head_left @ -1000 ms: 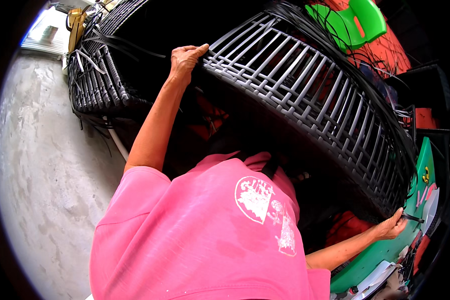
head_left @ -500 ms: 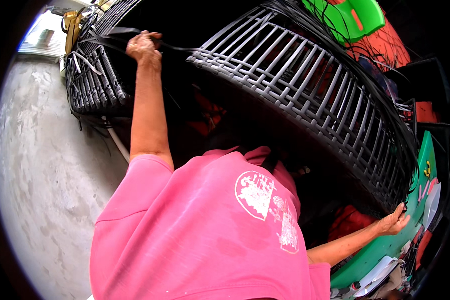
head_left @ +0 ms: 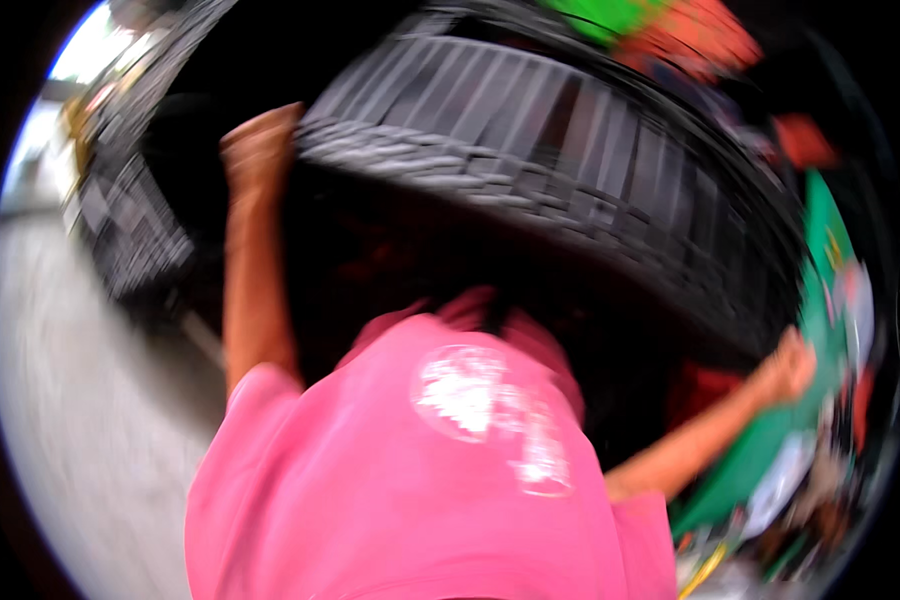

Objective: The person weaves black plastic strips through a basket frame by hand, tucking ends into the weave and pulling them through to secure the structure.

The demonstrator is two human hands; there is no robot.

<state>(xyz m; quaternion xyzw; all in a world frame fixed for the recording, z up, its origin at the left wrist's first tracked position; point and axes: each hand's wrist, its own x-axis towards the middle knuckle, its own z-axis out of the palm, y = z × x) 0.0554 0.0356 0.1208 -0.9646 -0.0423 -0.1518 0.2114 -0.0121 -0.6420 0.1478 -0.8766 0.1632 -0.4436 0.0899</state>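
Observation:
A curved wicker piece of dark grey plastic strands spans the area ahead of me, with upright ribs above a tightly woven band. Beside its left end, my left hand is raised in a fist; a black strip ran from it to the weave a moment ago, but blur hides the strip now. My right hand is closed at the wicker piece's lower right end, its fingers smeared by motion. The underside of the wicker is in deep shadow.
Another dark woven piece stands at the left above grey concrete floor. A green board lies at right, with blurred clutter beside it. Bright green and orange objects sit at the back.
The view has swung and blurred, shifting the wicker piece left and up in the picture. My left hand appears nearer its left end; my right hand stays at the right end.

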